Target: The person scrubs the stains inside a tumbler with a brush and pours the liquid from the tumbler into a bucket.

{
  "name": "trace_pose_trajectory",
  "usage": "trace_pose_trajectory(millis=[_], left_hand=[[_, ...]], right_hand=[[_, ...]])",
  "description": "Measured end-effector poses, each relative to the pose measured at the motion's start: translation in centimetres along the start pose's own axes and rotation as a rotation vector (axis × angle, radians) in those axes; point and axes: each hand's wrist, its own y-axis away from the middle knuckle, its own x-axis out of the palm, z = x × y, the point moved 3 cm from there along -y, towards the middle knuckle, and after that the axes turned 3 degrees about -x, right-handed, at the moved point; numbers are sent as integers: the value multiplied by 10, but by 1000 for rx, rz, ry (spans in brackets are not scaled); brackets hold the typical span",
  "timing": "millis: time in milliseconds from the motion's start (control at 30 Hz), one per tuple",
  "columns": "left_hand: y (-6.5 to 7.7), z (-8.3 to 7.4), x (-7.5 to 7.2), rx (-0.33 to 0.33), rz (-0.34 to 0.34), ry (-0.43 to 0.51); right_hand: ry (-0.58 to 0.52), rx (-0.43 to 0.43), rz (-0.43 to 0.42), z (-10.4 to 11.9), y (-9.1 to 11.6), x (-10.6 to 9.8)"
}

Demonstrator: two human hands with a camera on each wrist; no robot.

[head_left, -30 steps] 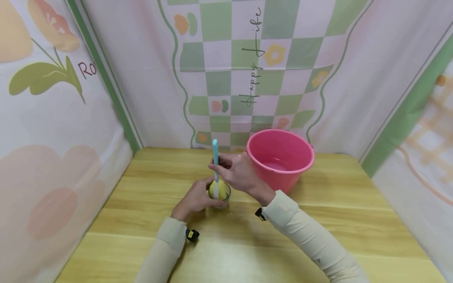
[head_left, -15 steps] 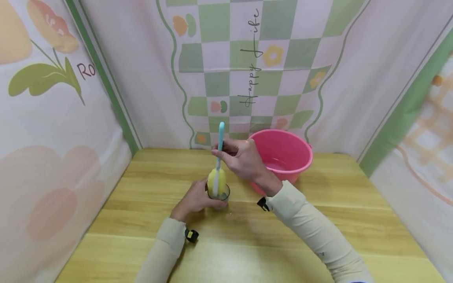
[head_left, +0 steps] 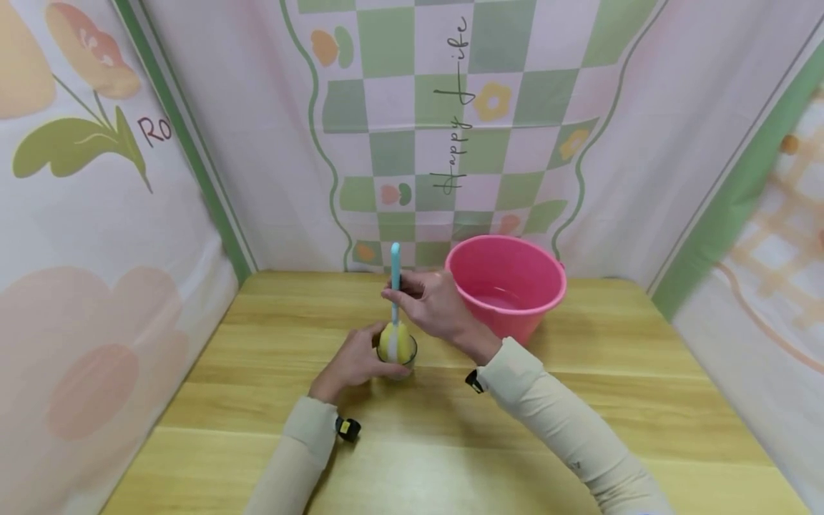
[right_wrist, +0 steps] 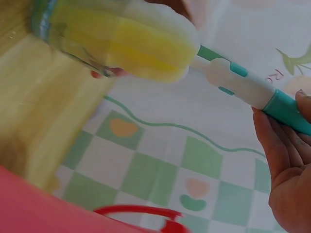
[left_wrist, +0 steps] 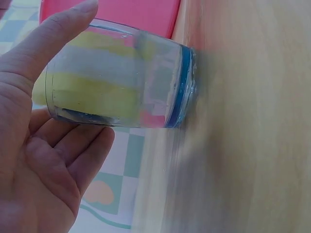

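A clear drinking glass (left_wrist: 160, 82) stands upright on the wooden table, its base showing a blue tint. My left hand (head_left: 357, 359) grips it near the rim, thumb on one side and fingers on the other. Inside the glass sits the yellow-and-white sponge head of a cup brush (right_wrist: 150, 48), its upper end rising out of the mouth. My right hand (head_left: 431, 304) pinches the brush's turquoise handle (head_left: 395, 261) between thumb and fingers, above the glass. In the left wrist view the sponge shows through the glass wall, with its lower end above the base.
A pink bucket (head_left: 508, 315) stands just right of my right hand, near the table's back edge; its red handle (right_wrist: 141, 209) shows in the right wrist view. The wooden table (head_left: 412, 450) is enclosed by printed cloth (head_left: 444, 100) at the back and sides.
The brush rose partly out of the glass with my right hand half a second ago, then came back down into it. My left hand keeps its hold on the glass.
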Motion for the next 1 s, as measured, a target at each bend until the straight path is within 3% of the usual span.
trace_pose_trajectory(millis=[267,500,733,1000], left_hand=[[-1,-1,-1,12,4,33],[-2,0,-1,-17,7,29],[-3,1,-1,-35,2,11],[-3,2,-1,-33,-3,15]], right_hand=[[19,-46,-33,18,-17,-20],[83,-23,7,4,-12,-13],[49,45,61,-13,0,-1],[102,-4,15,3,-11,-18]])
